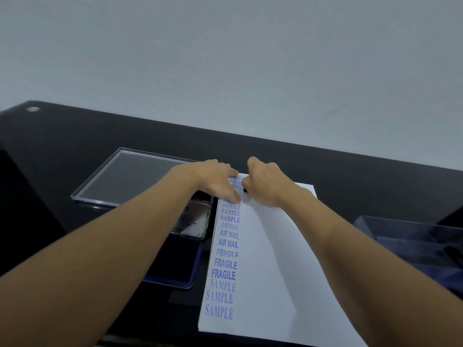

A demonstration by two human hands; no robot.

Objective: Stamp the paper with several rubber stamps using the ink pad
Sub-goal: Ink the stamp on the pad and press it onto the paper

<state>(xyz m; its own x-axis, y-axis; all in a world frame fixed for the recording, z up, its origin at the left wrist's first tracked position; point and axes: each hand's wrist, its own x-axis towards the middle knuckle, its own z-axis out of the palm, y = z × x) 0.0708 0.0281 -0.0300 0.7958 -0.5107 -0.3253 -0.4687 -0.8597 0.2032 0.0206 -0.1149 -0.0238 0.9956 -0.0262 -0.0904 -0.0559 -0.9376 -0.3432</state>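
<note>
Left hand [215, 181] lying flat-fingered, pinning paper [263, 259] so it isn't sliding; right hand [265, 184] curling around stamp [245, 190] (mostly hidden), pressing down just beside; ink pad [175, 269] sitting under left forearm

A glossy black table [350, 176] is carrying everything. A white sheet of paper [270, 259] is lying flat on it, its far end running under the left hand [213, 181] and the right hand [268, 184], which is gripping a small dark stamp [245, 190]. An open ink pad [175, 269] is sitting just left of the paper, below the left hand and partly under that forearm, its lid [195, 219] lying open toward the hand. A clear plastic tray [130, 176] is resting left of the left hand. A blue-tinted clear box [406, 236] is standing well to the right of the right hand. A small round silver fitting [32, 109] is showing far beyond the left hand.
</note>
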